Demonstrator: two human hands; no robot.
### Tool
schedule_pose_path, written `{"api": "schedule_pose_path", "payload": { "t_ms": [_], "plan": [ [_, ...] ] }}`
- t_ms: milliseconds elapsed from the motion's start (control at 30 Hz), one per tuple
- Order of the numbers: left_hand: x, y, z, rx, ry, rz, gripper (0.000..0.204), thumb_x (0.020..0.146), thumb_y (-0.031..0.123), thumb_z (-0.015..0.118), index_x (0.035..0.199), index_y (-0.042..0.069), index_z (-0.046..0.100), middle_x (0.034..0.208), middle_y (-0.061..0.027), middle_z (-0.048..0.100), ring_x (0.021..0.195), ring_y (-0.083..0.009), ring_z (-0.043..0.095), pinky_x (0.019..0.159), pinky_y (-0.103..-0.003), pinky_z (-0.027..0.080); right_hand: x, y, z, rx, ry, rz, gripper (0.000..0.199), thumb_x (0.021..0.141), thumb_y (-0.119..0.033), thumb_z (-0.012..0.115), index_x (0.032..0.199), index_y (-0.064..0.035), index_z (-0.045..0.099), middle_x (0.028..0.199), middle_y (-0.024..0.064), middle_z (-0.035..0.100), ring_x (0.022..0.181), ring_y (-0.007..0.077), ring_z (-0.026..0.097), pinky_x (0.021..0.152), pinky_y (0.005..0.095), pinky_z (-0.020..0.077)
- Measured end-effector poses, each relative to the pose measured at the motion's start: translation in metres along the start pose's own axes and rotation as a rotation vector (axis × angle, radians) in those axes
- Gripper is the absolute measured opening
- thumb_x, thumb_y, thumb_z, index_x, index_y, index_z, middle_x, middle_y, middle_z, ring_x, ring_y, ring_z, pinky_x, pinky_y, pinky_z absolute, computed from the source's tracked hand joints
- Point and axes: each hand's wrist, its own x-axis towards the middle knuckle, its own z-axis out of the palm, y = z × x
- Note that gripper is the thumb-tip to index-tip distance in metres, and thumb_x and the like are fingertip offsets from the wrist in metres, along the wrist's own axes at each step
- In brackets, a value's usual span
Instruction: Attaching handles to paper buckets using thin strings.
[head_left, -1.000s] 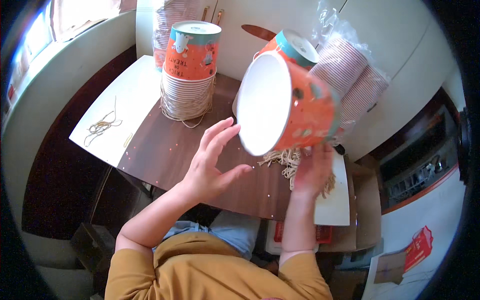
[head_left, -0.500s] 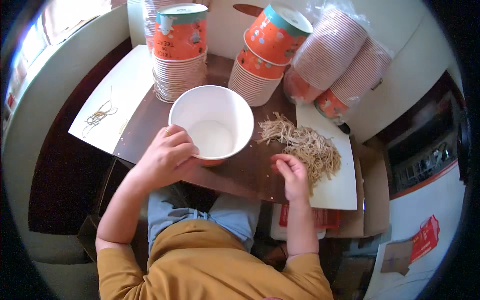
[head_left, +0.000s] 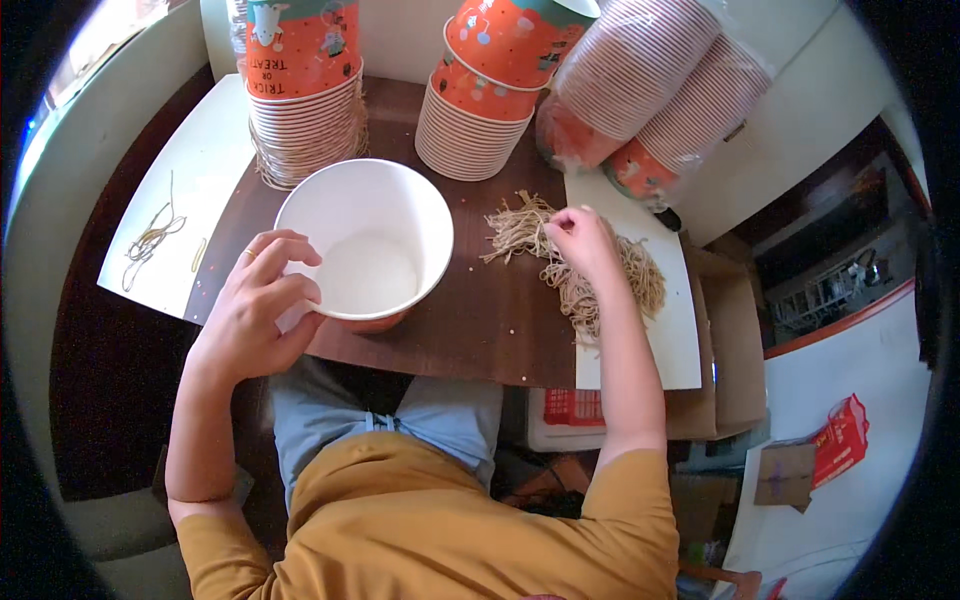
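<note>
Left hand (head_left: 258, 312) is gripping the white bowl (head_left: 366, 252) mid-table while right hand (head_left: 582, 243) is pinching shredded straw (head_left: 585, 268) at its 3 o'clock, with cup stacks (head_left: 470, 110) crowding 12 o'clock.

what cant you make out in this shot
- Head view: right hand fingertips sink into the shredded straw, so its grip is unclear.
- Left hand covers the white bowl near rim.
- Cup stacks are cut off by the top edge.

Cup stacks (head_left: 305, 110) – bagged cups (head_left: 650, 90) – rubber bands (head_left: 150, 240).
</note>
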Motion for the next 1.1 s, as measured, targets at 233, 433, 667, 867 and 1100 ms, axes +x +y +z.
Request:
{"api": "schedule_pose_path", "payload": {
  "t_ms": [233,433,667,867,1100],
  "plan": [
    [0.004,0.002,-0.002,0.047,0.02,-0.035,0.034,0.056,0.007,0.07,0.09,0.007,0.063,0.117,-0.0135,0.056,0.115,-0.037,0.05,0.096,-0.047,0.042,0.052,0.017,0.015,-0.19,-0.108,-0.173,0.016,0.074,-0.023,0.068,0.077,-0.0068,0.069,0.089,0.0148,0.064,0.087,0.0318,0.062,0.077,0.04,0.0486],
    [0.006,0.005,-0.009,0.093,0.196,-0.041,0.039,0.058,0.008,0.072,0.096,0.007,0.064,0.119,-0.0151,0.056,0.115,-0.036,0.05,0.095,-0.048,0.042,0.055,-0.005,-0.024,0.483,-0.051,-0.074,0.01,0.085,-0.011,0.066,0.082,-0.0019,0.063,0.075,0.0012,0.061,0.066,0.0084,0.058,0.062,0.0239,0.0463],
    [0.036,0.028,-0.002,-0.197,0.321,0.046,0.034,0.067,0.007,0.076,0.099,0.007,0.065,0.104,-0.0116,0.062,0.1,-0.0298,0.059,0.087,-0.041,0.045,0.022,-0.089,-0.079,0.85,-0.271,-0.093,0.007,0.091,-0.01,0.059,0.094,-0.0028,0.058,0.086,0.0049,0.063,0.072,0.0101,0.059,0.068,0.0231,0.049],
    [0.049,0.041,0.016,-0.381,0.333,-0.018,0.045,0.072,0.012,0.078,0.114,0.005,0.062,0.097,-0.011,0.065,0.081,-0.0228,0.065,0.063,-0.032,0.052,-0.041,-0.152,-0.076,0.829,-0.429,-0.257,0.008,0.088,-0.011,0.062,0.091,-0.0033,0.06,0.081,0.0002,0.062,0.068,0.0035,0.051,0.062,0.019,0.0413],
    [0.039,0.052,-0.001,-0.332,0.287,0.009,0.009,0.077,0.002,0.072,0.085,0.002,0.069,0.072,-0.0098,0.066,0.063,-0.0183,0.066,0.057,-0.028,0.051,-0.067,-0.177,-0.068,0.977,-0.508,-0.28,0.017,0.089,-0.01,0.062,0.102,-0.0012,0.056,0.084,-0.0023,0.056,0.072,0.0037,0.05,0.065,0.0193,0.0426]
  ]
}}
